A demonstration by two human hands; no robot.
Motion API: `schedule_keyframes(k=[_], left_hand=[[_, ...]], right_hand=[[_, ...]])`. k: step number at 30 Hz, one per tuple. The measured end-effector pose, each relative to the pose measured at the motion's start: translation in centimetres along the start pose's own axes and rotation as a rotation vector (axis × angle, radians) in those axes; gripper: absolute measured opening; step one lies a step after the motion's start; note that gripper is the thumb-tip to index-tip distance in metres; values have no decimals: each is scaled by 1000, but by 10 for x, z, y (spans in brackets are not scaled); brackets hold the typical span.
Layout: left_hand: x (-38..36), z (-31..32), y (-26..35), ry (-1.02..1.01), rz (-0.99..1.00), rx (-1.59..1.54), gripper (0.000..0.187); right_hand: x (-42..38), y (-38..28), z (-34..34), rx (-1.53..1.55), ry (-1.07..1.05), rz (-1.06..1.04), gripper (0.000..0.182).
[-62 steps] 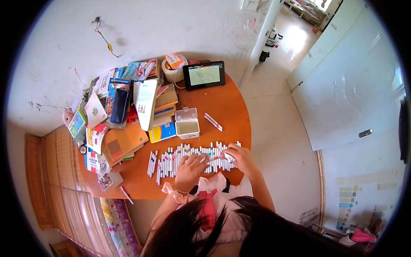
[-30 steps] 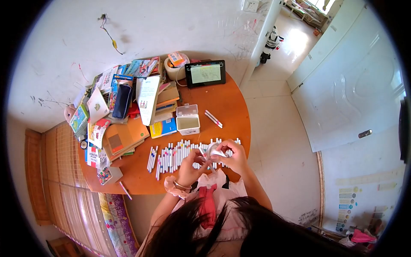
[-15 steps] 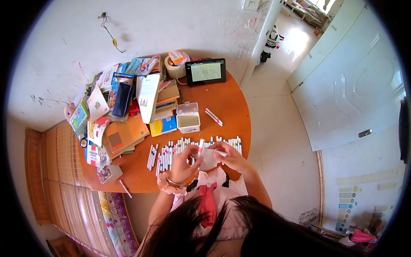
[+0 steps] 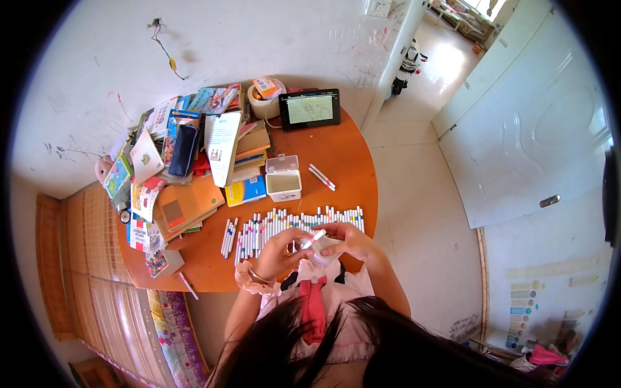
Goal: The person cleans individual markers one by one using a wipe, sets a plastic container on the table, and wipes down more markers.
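My left grip (image 4: pixel 283 248) clamped on a slim white pink-banded marker (image 4: pixel 314 238), my right grip (image 4: pixel 352 242) pinching a thin white tissue-like sheet (image 4: pixel 321 253), both near the orange-brown wooden counter (image 4: pixel 346 165)'s front edge on my feed, slim white markers (image 4: pixel 275 224) rowed just beyond

At nine o'clock, a white booklet (image 4: pixel 138 235) faintly reads LITERATURE. Print on the ten o'clock page (image 4: pixel 221 143), twelve o'clock tablet (image 4: pixel 310 110) and four o'clock chart (image 4: pixel 520 312) is illegible
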State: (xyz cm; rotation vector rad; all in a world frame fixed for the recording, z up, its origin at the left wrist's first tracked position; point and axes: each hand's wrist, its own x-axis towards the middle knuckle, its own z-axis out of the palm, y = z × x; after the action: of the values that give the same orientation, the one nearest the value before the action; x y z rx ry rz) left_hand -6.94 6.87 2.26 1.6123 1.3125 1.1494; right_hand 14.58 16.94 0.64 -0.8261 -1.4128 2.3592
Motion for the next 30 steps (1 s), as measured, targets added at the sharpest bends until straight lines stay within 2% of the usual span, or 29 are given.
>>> schedule_keyframes(k=[1, 2, 4, 5, 7, 8, 10, 11, 13, 14, 15, 17, 19, 21, 23, 25, 27, 29, 30], left_hand=[[1, -2, 0, 3, 44, 19, 34], [2, -3, 0, 4, 89, 37, 34], [1, -4, 4, 25, 41, 51, 33], [0, -4, 6, 42, -7, 60, 33], [1, -4, 7, 38, -9, 90, 30], [1, -5, 7, 33, -10, 120, 28], [3, 8, 6, 99, 21, 160, 28], [3, 12, 5, 163, 54, 202, 27], [4, 16, 4, 130, 62, 228, 26], [6, 25, 7, 262, 31, 216, 26], [6, 31, 9, 393, -2, 202, 25], [4, 36, 7, 388, -22, 230, 26], [3, 38, 7, 366, -8, 216, 27], [1, 39, 3, 301, -25, 169, 30], [1, 38, 2, 306, -76, 162, 27], [2, 40, 4, 356, -93, 140, 27], [2, 42, 6, 454, -127, 94, 28], [0, 43, 6, 442, -110, 108, 27], [-2, 44, 6, 428, -99, 123, 25]], right_hand=[[0, 5, -5, -128, -22, 52, 52], [0, 10, -10, -128, -22, 52, 52], [1, 14, -12, -110, -78, -191, 46], [0, 14, -11, -110, -78, -191, 46], [-2, 10, -5, 38, 89, -222, 33], [-3, 7, 0, 38, 89, -222, 33], [-3, 3, 13, 152, 235, -262, 30], [-2, 3, 15, 152, 232, -261, 30], [-2, 3, 17, 401, 240, -267, 31], [-1, 2, 21, 400, 240, -267, 31], [1, 3, 29, 278, 330, -372, 33], [3, 3, 39, 24, 507, -577, 36], [2, 6, 39, -42, 498, -550, 38], [4, 7, 45, -112, 281, -641, 39], [3, 8, 45, -51, 249, -608, 40], [3, 10, 37, 388, 90, -385, 40], [3, 11, 36, 401, 136, -441, 37], [5, -2, 44, 72, 281, -471, 25], [6, -2, 45, 142, 279, -475, 21]])
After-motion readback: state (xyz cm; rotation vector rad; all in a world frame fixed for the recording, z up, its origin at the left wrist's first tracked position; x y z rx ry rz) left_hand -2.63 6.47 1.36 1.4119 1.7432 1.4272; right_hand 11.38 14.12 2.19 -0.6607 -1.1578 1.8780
